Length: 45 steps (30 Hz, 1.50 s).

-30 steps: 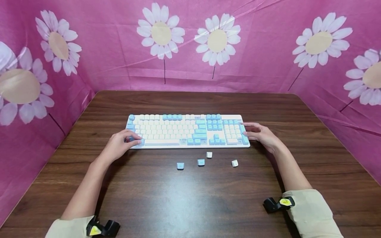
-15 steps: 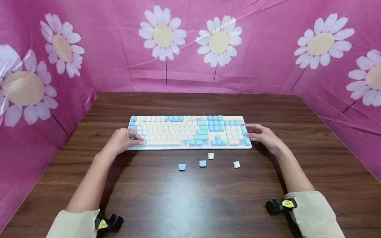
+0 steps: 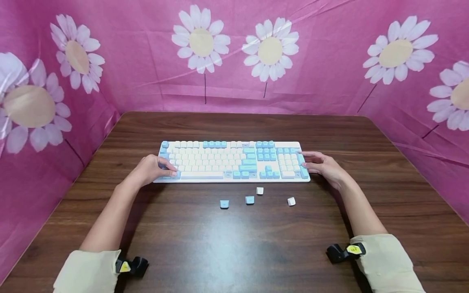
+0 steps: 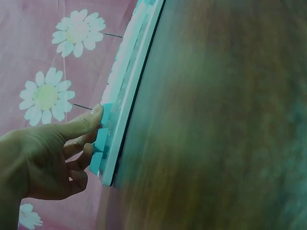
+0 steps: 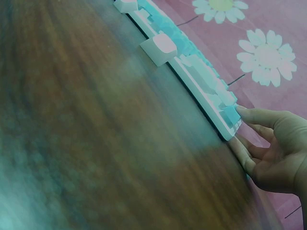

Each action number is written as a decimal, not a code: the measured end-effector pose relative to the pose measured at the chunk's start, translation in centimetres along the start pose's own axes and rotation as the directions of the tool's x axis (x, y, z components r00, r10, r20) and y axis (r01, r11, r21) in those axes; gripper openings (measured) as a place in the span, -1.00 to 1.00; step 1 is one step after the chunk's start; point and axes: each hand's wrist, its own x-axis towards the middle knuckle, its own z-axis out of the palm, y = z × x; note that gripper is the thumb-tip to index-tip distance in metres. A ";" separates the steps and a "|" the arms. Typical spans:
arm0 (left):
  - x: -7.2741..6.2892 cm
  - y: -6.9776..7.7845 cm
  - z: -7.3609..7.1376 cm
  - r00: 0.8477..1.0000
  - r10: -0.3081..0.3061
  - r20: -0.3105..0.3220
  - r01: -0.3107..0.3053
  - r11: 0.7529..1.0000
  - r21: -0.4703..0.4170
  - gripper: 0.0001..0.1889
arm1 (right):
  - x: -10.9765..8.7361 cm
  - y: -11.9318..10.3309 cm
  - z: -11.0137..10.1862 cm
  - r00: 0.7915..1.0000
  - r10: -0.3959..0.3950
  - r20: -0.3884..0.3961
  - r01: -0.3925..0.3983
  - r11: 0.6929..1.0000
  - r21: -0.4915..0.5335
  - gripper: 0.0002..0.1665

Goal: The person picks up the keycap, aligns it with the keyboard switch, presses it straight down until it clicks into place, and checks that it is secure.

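Observation:
A white and light-blue computer keyboard (image 3: 205, 165) lies across the table. At its front left corner my left hand (image 3: 148, 170) pinches a blue keycap (image 4: 106, 114) in the front row; the thumb shows on it, and the fingertips behind are partly hidden. Beside that cap, another blue keycap (image 4: 99, 149) sits at the corner. My right hand (image 3: 327, 169) holds the right end of the keyboard, its thumb on a blue key and fingers against the side. Bare key spots show, one being the front-row socket (image 3: 228, 175).
Several loose keycaps lie in front of the keyboard: a blue keycap (image 3: 224, 204), another blue keycap (image 3: 250, 200), a white keycap (image 3: 259, 191) and a tilted white keycap (image 3: 291, 201). The brown wooden table (image 3: 220, 252) meets a pink flowered curtain (image 3: 234, 89) behind.
The head view has shifted slightly, moving everything a little to the right. Both hands keep their places at the keyboard's ends, and the loose keycaps stay put.

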 end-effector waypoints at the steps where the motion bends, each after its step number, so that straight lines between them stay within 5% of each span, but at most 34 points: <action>1: 0.0 0.0 0.0 1.000 0.001 -0.004 -0.001 1.000 0.000 -0.82 | 0.0 0.0 0.0 1.000 0.000 0.000 0.000 1.000 0.002 -0.26; 29: 0.2 0.6 -0.3 0.988 -0.142 0.066 0.145 0.989 -0.037 -0.80 | 0.1 -0.3 -0.2 1.000 0.002 -0.001 -0.002 1.000 -0.002 -0.26; 45: 0.3 0.9 -0.2 0.990 -0.133 0.051 0.132 0.991 0.026 -0.89 | -0.1 -0.1 -0.1 1.000 0.006 -0.003 -0.006 1.000 -0.009 -0.26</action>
